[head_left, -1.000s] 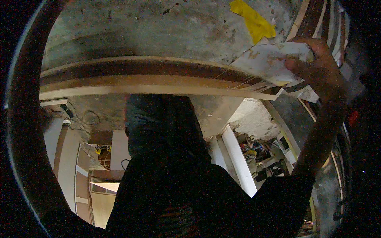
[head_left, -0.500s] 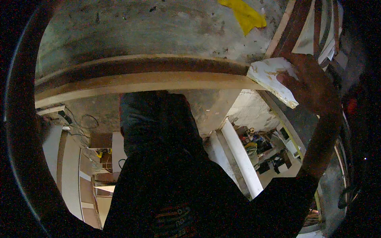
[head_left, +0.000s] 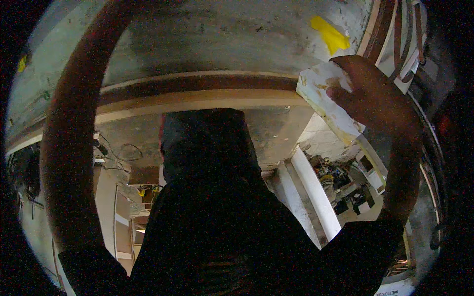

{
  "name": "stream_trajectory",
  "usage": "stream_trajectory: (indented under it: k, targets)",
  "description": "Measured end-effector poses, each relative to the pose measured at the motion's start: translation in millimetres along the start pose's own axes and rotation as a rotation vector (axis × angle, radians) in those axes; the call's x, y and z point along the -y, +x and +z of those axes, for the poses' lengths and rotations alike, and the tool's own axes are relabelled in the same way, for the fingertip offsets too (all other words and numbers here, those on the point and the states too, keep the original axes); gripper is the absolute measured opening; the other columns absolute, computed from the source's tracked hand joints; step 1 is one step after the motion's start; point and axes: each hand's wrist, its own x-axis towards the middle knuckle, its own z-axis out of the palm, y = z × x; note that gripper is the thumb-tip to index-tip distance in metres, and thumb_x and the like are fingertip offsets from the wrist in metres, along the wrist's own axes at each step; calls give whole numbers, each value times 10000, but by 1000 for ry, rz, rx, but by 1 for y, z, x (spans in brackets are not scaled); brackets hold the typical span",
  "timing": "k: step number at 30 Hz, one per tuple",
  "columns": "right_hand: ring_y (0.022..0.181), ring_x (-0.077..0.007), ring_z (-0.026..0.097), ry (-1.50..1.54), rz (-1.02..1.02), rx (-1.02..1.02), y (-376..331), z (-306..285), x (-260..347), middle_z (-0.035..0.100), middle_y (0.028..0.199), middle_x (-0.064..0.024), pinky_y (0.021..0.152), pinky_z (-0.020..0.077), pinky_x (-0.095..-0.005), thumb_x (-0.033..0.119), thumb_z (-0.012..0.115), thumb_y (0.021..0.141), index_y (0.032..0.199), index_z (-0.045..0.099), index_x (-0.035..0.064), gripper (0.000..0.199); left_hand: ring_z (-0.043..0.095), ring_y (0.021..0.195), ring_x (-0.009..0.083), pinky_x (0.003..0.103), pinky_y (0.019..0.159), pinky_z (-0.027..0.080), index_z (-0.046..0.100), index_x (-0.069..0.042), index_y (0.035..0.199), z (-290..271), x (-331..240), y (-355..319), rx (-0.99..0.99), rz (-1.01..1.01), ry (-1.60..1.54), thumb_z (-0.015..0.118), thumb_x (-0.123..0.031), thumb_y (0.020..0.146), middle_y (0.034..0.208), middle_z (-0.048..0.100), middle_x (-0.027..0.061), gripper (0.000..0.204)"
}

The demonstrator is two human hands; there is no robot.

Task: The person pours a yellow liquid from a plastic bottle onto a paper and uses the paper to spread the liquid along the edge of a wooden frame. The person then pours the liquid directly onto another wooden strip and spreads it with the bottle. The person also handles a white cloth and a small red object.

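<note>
My right hand (head_left: 368,93) grips a white block (head_left: 328,96) with brown smears and a yellowish edge, thumb across its near face. Its exact kind cannot be made out. The block overlaps the right end of a long wooden strip (head_left: 207,96) with a dark brown band (head_left: 207,82). Whether they touch is unclear. My left forearm (head_left: 71,148) rises along the left side and leaves through the top edge, so my left hand is out of the picture.
Beyond the strip spreads a stained grey surface (head_left: 212,44) with a yellow scrap (head_left: 330,35) on it. Brown strips (head_left: 382,29) stand at the upper right. A cluttered pile (head_left: 340,180) lies lower right beside a white ledge (head_left: 316,192). Thin cables (head_left: 129,152) hang at the left.
My left forearm has swung inward to the right and now reaches up past the top edge. My right hand, still holding the block, has shifted slightly left. The whole view has shifted a little.
</note>
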Motion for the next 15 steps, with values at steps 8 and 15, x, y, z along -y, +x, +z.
stream_trajectory:
  k: [8,15]
  targets:
    - [1128,-310,643,147,-4,88,21,-14,81,609,1269,-210,955,517,-388,278,736,895,1347,550,7,559,282,1486,366,583,1217,122,523,-159,1447,-3,-4,-3,-44,0,-111,423,-469,1050,1551,394,173,513]
    - [1167,-308,630,284,-53,174,24,-29,148,604,1296,-199,978,505,-371,305,748,880,1351,558,16,584,282,1480,379,596,1221,117,545,-104,1405,-8,0,-11,-39,14,-251,402,-462,1058,1535,402,193,518]
